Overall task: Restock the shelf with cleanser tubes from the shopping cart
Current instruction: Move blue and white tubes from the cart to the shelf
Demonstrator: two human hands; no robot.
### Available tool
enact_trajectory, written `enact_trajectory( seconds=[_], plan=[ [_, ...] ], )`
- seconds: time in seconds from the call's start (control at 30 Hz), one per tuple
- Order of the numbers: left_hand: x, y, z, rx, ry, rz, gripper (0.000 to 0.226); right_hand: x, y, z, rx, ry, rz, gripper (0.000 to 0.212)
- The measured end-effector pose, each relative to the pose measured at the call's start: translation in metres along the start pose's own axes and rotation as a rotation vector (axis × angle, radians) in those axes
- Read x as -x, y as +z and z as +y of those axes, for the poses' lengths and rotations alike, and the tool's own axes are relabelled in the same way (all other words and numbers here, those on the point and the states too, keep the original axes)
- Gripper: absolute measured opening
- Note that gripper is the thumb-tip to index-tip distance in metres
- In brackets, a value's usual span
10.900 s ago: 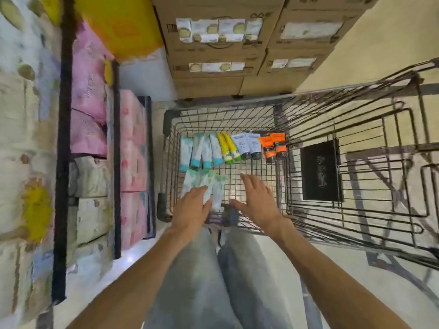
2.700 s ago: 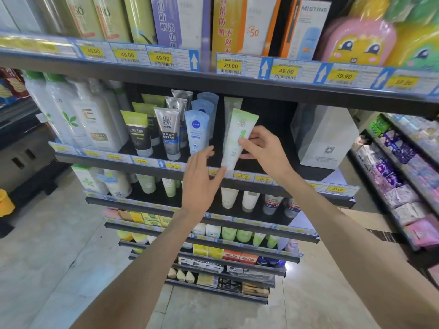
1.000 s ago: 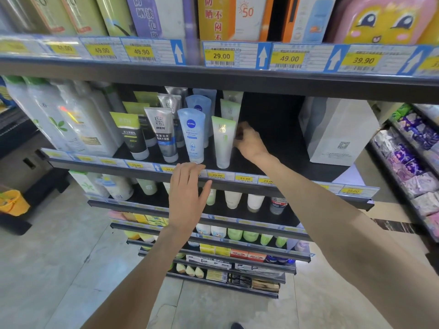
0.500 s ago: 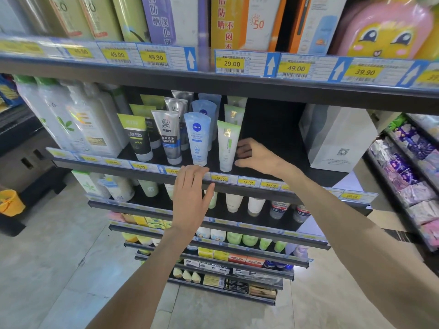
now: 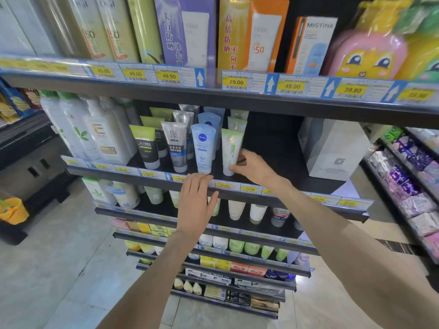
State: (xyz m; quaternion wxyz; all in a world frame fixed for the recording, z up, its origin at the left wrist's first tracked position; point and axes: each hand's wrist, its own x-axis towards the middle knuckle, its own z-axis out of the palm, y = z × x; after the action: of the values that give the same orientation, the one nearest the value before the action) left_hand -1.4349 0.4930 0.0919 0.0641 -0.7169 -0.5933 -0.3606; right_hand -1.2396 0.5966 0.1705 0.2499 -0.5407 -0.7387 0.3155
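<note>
From head view, on middle shelf (image 5: 280, 184): green cleanser tube (image 5: 231, 151) upright at row front beside blue tube (image 5: 202, 148), pinched low by right hand (image 5: 251, 166), apparently for squaring. Left hand (image 5: 196, 203) flat-fingered, empty, below shelf edge.

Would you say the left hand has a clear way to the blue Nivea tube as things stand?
Probably yes: the left hand hovers open at the shelf edge just below the Nivea tube, which stands front-row, nothing between them.
</note>
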Motion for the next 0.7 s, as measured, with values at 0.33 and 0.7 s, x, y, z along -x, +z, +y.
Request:
enact_trajectory(
  seconds=[0.33, 0.7],
  plan=[
    [0.007, -0.013, 0.012, -0.052, 0.047, -0.091, 0.054, 0.072, -0.008, 0.0, 0.134, 0.005, 0.132, 0.081],
    [0.057, 0.015, 0.128, 0.006, 0.307, -0.265, 0.06, 0.242, -0.049, 0.076, 0.592, 0.108, 0.388, 0.089]
  ],
)
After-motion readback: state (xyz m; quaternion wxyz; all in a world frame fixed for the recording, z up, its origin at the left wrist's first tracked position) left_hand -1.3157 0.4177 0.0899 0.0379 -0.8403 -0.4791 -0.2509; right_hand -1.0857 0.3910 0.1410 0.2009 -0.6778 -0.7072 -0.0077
